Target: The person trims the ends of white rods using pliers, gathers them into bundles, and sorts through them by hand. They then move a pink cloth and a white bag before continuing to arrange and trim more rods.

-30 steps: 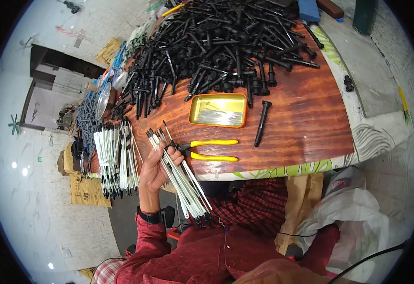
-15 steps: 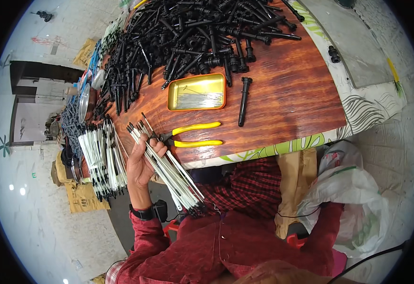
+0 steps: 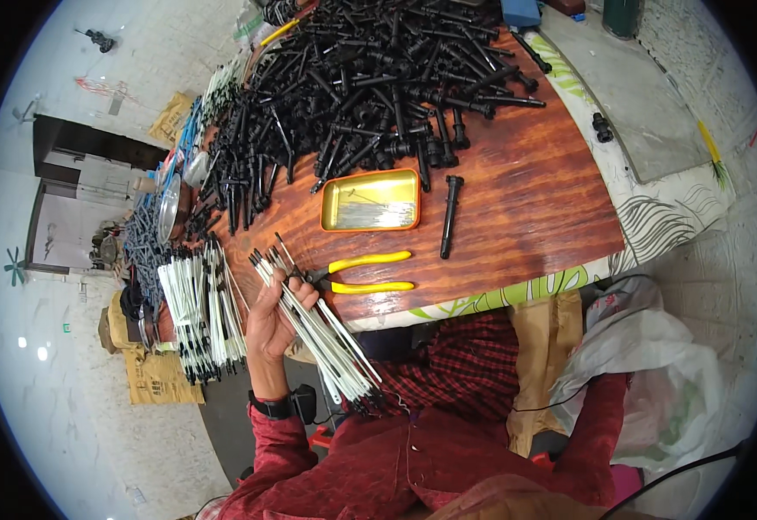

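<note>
My left hand [image 3: 281, 310] is closed around a bundle of thin white rods with black ends [image 3: 331, 351], held slanting over the table's front edge. Just right of my fingers lie pliers with yellow handles [image 3: 370, 259], their jaws close to the bundle. A second stack of white rods [image 3: 201, 303] rests to the left of my hand. My right forearm, in a red sleeve [image 3: 599, 425], reaches down to a white plastic bag [image 3: 669, 390]. The right hand itself is hidden there.
A big heap of black plastic tube-like parts [image 3: 370, 78] covers the table's far side. Nearer stands an open yellow tin [image 3: 415, 204] of thin metal pins, beside one single black part [image 3: 450, 217]. Grey chain-like pieces [image 3: 140, 234] lie at the left edge.
The whole view has shifted, so the table and its things sit slightly lower in the picture. My left hand keeps its hold on the rods; my right arm stays by the bag.
</note>
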`<state>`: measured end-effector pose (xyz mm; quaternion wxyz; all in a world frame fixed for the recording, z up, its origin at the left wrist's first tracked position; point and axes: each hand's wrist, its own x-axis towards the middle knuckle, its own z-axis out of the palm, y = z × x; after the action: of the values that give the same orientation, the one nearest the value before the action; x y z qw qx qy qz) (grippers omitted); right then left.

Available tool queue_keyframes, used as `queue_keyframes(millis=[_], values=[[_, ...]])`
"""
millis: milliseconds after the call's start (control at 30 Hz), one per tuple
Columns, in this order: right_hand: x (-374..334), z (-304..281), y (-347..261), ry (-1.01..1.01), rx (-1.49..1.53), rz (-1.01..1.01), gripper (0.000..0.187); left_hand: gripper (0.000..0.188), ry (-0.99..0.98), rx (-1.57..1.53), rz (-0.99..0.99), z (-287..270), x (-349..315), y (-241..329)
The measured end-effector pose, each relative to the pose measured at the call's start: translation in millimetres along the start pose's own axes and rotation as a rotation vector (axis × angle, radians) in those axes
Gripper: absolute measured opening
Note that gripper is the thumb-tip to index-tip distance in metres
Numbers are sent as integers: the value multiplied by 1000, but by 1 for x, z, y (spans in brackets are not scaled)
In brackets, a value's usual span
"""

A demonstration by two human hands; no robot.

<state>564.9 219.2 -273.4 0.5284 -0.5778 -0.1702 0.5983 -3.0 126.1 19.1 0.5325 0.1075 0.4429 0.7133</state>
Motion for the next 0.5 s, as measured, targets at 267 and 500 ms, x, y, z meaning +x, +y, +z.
queue_keyframes(millis=[267,500], values=[[0,-2,-14,65,16,20,40,16,-22,-25,-15,-2,4,-1],[18,-63,-18,45,-137,-51,40,17,16,2,3,4,5,3]])
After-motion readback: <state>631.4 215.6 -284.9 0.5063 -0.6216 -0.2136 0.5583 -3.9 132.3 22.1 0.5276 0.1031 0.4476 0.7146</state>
